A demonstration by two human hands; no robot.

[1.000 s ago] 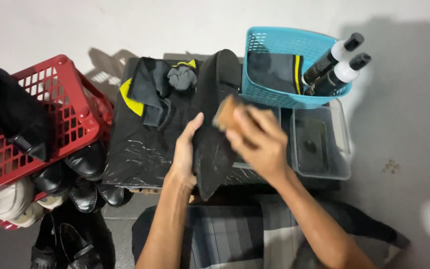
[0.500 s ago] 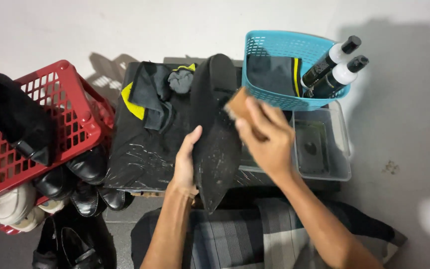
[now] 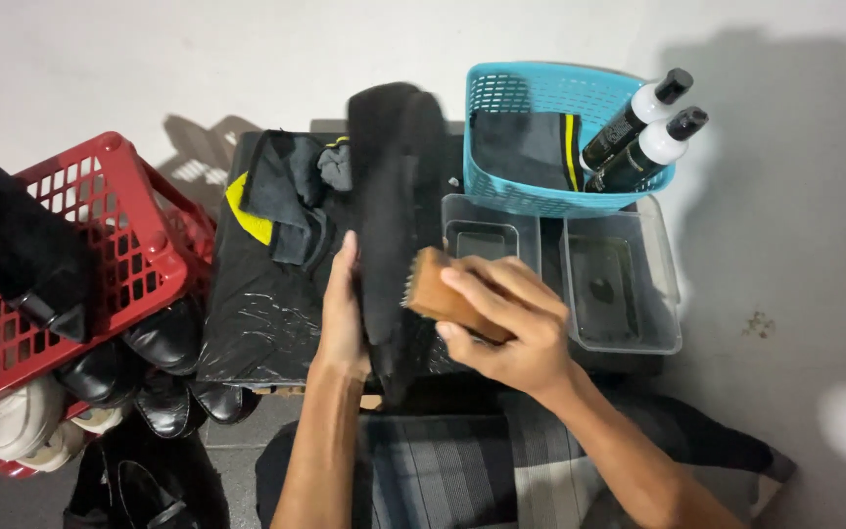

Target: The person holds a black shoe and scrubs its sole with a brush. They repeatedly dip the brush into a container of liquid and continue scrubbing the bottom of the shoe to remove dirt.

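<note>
My left hand grips a black suede shoe from its left side, holding it lengthwise above a black plastic sheet. My right hand is closed around a wooden brush, whose bristles press against the shoe's right side near its lower end. A dark cloth with a yellow patch lies bunched on the sheet just left of the shoe.
A red basket at the left holds a black boot; several black shoes lie beneath it. A teal basket holds a dark cloth and two bottles. Two clear plastic trays sit in front of the teal basket.
My right hand has drawn the brush down the shoe towards me, from its middle to its lower part. My left hand has stayed on the shoe's left side.
</note>
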